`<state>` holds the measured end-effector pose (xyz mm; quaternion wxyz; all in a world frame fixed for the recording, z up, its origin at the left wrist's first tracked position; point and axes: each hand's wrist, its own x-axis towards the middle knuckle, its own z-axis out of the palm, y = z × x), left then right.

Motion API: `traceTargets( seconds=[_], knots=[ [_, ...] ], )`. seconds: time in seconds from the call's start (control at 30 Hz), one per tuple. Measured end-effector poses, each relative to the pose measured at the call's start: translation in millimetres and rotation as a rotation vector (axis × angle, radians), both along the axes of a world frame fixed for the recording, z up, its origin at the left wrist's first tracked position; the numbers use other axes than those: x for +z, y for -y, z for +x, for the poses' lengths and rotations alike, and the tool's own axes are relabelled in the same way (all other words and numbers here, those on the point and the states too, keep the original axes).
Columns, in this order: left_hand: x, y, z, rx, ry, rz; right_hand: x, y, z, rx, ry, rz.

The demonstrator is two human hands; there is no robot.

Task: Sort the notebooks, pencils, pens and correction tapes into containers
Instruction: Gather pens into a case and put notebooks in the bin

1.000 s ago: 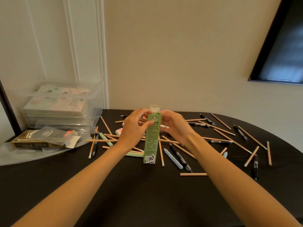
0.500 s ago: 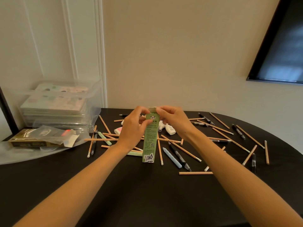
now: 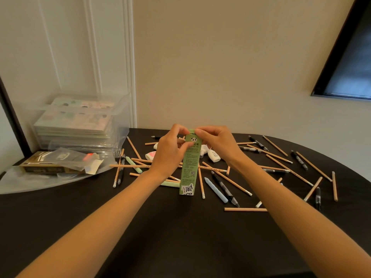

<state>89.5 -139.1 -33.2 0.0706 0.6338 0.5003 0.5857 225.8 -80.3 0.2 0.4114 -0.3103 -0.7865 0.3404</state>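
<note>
Right, head view: a tall green cardboard box [image 3: 189, 169] stands upright on the dark table [image 3: 180, 237], mid-scatter. It carries a panda logo on top, a QR code lower down and "THE" at the base; the small print is unreadable. The left hand [image 3: 170, 151] grips the box's upper part with its thumb on the front face. The right hand [image 3: 218, 145] pinches the top flap.

- Wooden pencils [image 3: 246, 209]: well over a dozen, exact count unclear.
- Black pens [image 3: 299, 159]: at least five.
- Pastel pens: one light blue [image 3: 215, 189], two green [image 3: 134, 167].
- White correction tapes [image 3: 213, 156]: at least three, partly hidden.
- Notebooks [image 3: 74, 121]: one stack in the clear plastic bin [image 3: 120, 125] far left.
</note>
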Motion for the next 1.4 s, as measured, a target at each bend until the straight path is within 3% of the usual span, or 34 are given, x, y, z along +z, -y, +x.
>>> traceTargets(
  seconds=[0.53,0.83,0.93,1.07,1.23,1.4],
  knots=[
    [5.2,-3.0,-7.8,0.039,-0.028,0.000,-1.4,-5.1,5.8,-0.027,0.224,0.430],
    [4.9,-7.9,-13.3,0.035,-0.318,0.132,-15.7,-8.2,10.7,-0.017,0.269,0.673],
    [7.1,-5.9,-9.3,0.023,-0.187,0.038,-13.0,-3.1,9.3,-0.037,0.195,0.427],
    [-0.6,-1.3,-7.7,-0.040,-0.062,-0.289,-10.5,2.7,4.5,-0.055,0.034,-0.013],
    [-7.9,-2.3,-12.3,-0.207,-0.115,-0.599,2.0,-2.2,2.4,-0.068,-0.185,-0.236],
    [5.9,-10.3,-27.1,-0.318,0.119,-0.722,18.5,-24.1,-7.1,-0.021,-0.495,-0.498]
  ],
)
